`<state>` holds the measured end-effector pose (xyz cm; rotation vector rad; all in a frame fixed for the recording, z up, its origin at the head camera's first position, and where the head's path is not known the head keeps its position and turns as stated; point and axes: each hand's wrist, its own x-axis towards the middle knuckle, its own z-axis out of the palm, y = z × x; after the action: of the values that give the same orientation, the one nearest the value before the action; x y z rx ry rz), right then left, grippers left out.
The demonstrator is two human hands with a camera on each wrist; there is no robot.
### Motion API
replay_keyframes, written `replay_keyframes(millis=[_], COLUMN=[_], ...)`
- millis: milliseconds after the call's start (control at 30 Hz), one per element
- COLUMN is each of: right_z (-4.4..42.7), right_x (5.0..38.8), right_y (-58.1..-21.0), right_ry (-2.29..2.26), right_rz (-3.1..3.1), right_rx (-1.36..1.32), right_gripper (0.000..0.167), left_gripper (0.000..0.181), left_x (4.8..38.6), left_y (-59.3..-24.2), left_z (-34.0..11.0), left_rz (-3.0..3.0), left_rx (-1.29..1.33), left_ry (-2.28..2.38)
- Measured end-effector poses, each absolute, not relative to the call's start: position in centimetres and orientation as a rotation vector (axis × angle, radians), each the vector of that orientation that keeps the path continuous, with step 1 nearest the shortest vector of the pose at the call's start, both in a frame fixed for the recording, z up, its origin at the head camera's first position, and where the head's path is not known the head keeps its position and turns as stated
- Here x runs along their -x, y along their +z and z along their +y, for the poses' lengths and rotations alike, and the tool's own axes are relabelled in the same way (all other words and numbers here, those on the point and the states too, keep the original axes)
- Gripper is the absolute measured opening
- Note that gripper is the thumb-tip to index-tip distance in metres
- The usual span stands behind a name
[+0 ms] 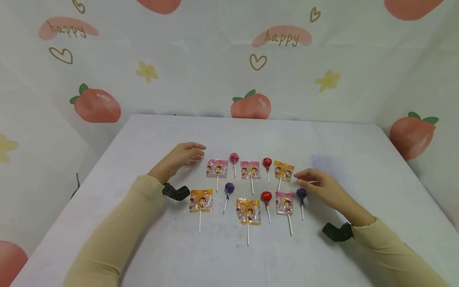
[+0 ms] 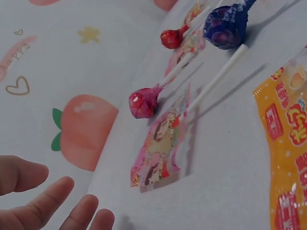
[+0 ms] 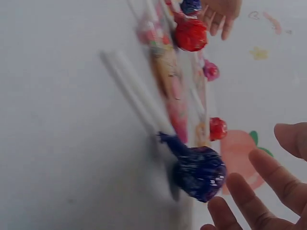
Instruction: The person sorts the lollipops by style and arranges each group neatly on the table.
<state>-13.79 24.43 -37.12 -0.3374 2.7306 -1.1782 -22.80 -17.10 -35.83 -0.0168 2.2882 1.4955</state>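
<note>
Several lollipops lie on the white table between the two hands. My left hand [image 1: 182,158], fingers loosely extended, hovers beside a pink flat-wrapped lollipop [image 1: 216,168] at the left of the back row, holding nothing. At the right, my right hand [image 1: 322,187] is held over the table near a yellow-wrapped lollipop [image 1: 284,170] and a purple round one [image 1: 301,193]; nothing is in its fingers. In the right wrist view the purple lollipop [image 3: 200,173] lies close to the fingertips. The left wrist view shows the pink flat packet [image 2: 160,148] apart from the left fingers.
Other lollipops include a pink round one [image 1: 234,158], red ones [image 1: 267,162], a purple one [image 1: 229,187] and yellow packets [image 1: 201,200]. A printed cloth [image 1: 201,59] hangs behind the table [image 1: 179,263]. Each wrist wears a black device [image 1: 176,192].
</note>
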Motion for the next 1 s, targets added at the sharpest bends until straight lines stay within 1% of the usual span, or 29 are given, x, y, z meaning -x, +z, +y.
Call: replay_keyframes(millis=[167,600,833,1000], right_z=[24.5,24.3,23.9,23.5], right_x=[13.5,13.7,13.6,13.4], right_y=[-37.8,-39.3,-39.5,-39.5], right_ry=[-1.177,-1.11,-1.01,-0.951], right_rz=[2.673,2.655,2.673,2.714], right_rx=[0.354,0.509,0.458,0.437], right_gripper=[0.03,0.041,0.044,0.046], left_gripper=[0.04,0.048,0.054,0.061], left_x=[23.0,23.6,23.8,23.9], left_y=[-36.2,-36.5,-36.7,-37.1], left_z=[-17.0,-16.3,-15.6,-15.2], left_rz=[2.264,2.32,2.381,2.412], left_rx=[0.034,0.005,-0.025,-0.033], left_ry=[1.481,1.268,1.191,1.121])
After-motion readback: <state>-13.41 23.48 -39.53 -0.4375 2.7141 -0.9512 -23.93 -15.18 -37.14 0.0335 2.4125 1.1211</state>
